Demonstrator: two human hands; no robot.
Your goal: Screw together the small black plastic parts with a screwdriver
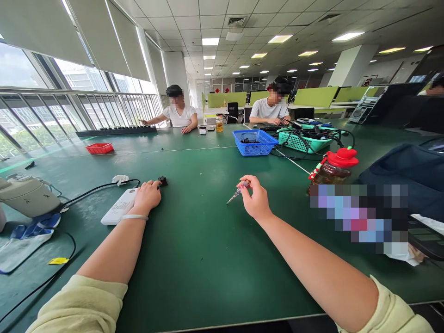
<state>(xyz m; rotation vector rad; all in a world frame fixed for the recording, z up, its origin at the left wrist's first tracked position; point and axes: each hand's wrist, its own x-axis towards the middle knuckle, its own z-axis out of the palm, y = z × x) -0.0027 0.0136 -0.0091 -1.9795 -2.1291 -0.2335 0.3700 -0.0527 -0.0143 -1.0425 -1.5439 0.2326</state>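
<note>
My right hand [255,198] is closed in a pinch around the clear handle of a small screwdriver [236,195]. Its metal tip points down and to the left, just above or on the green table; I cannot tell which. To the left, my left hand [148,198] lies low on the table with its fingers closed at a small black part [163,181]. The part's exact shape is mostly hidden by the fingertips. Under and beside that hand's wrist is a white power bank [120,208], with a black cable running from its far end.
A red tray [100,148], a blue basket [255,142] and a green basket [301,141] with cables stand farther back. A red-lidded bottle [335,169] and dark bag [405,171] are at right, a beige container [29,196] at left. Two people sit opposite.
</note>
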